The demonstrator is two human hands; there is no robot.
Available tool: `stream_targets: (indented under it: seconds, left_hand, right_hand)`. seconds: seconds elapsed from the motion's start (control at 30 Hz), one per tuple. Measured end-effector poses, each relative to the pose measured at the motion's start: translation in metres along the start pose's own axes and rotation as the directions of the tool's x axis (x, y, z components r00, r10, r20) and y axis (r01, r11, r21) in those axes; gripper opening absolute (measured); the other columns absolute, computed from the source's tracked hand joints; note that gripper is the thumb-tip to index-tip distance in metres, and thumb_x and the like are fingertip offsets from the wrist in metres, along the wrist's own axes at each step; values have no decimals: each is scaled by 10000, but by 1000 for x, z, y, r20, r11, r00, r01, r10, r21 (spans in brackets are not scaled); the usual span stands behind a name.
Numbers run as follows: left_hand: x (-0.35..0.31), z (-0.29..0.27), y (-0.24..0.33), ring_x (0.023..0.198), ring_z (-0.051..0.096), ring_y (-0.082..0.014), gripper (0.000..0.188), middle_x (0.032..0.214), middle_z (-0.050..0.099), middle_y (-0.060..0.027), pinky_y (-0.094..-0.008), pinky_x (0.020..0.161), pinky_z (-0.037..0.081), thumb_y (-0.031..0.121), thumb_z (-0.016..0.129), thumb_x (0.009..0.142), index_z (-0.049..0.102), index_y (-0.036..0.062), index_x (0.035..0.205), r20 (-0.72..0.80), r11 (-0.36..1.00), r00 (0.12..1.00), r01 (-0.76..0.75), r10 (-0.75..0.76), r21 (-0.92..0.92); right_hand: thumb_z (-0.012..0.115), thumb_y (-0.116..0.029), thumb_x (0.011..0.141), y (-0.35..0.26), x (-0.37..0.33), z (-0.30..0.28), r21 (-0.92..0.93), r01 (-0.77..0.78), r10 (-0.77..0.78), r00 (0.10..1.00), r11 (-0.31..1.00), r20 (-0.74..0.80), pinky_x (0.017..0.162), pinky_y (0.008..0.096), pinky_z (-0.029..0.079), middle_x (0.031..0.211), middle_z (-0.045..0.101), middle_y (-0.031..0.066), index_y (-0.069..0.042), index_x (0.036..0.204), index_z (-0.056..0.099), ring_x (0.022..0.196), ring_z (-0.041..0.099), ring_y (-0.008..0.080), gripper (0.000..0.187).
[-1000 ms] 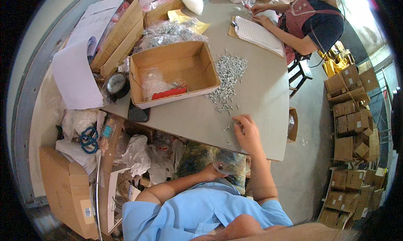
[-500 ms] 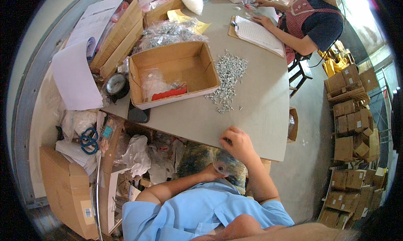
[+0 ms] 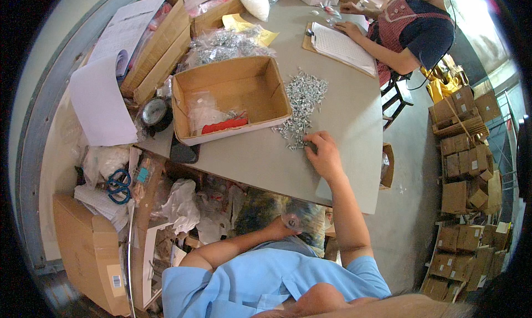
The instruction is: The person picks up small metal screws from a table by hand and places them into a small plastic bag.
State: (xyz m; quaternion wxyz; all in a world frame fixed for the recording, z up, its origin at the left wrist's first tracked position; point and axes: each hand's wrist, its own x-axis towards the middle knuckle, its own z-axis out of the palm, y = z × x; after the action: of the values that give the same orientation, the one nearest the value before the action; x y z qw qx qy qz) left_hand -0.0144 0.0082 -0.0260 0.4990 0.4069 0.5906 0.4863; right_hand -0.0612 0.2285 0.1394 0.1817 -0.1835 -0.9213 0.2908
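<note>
My left hand (image 3: 281, 227) is closed around a small clear plastic bag (image 3: 292, 222), held low in front of the table's near edge. Inside the bag there seems to be something small and dark, too small to make out. My right hand (image 3: 325, 155) is at the near end of a pile of silver screws (image 3: 306, 96) on the grey tabletop. Its fingers are curled together over the nearest screws, and the fingertips are partly hidden.
Left of the pile stands an open cardboard box (image 3: 233, 88) containing plastic bags and a red-handled tool (image 3: 224, 125). Bagged screws (image 3: 221, 45) lie behind it. Across the table, a person (image 3: 413, 35) sits by a clipboard (image 3: 342, 47). Blue-handled scissors (image 3: 118, 186) are at the left.
My right hand has moved forward from the table's near edge, above the bag, to the screw pile. My left hand stays low with the bag.
</note>
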Motion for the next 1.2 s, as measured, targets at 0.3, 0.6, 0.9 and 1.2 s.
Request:
stream_targets:
  seconds: [0.3,0.6,0.9,1.2]
  left_hand:
    - [-1,-3,21,768,558,-174,327,791,595,-74,-334,702,465,255,771,760,572,46,914,20,980,990,140,-138,-144]
    - [10,7,-22,720,516,-160,295,771,557,-57,-330,631,434,244,773,747,543,66,799,-106,996,991,-87,85,-22]
    - [-2,-18,2,717,534,-157,282,758,571,-72,-333,648,449,202,782,736,575,51,855,-38,968,996,-74,86,238]
    - [-49,-97,123,951,541,-146,458,1019,586,-42,-291,809,458,196,818,700,590,12,1052,209,982,978,34,5,-183]
  right_hand:
    - [662,-68,756,-9,-48,-14,-35,19,-14,986,999,164,686,375,509,882,618,145,-34,884,646,761,622,325,133]
    - [701,-55,743,-28,-99,-29,311,-162,46,936,936,348,609,312,489,811,600,103,-28,830,647,683,597,235,105]
    - [685,-79,753,-28,-110,-19,302,-73,4,974,950,225,684,366,496,855,599,114,-37,849,649,772,592,297,111]
    - [705,-134,704,-76,-110,-9,328,398,-495,814,857,304,901,395,430,1138,512,115,-83,841,645,1045,481,313,158]
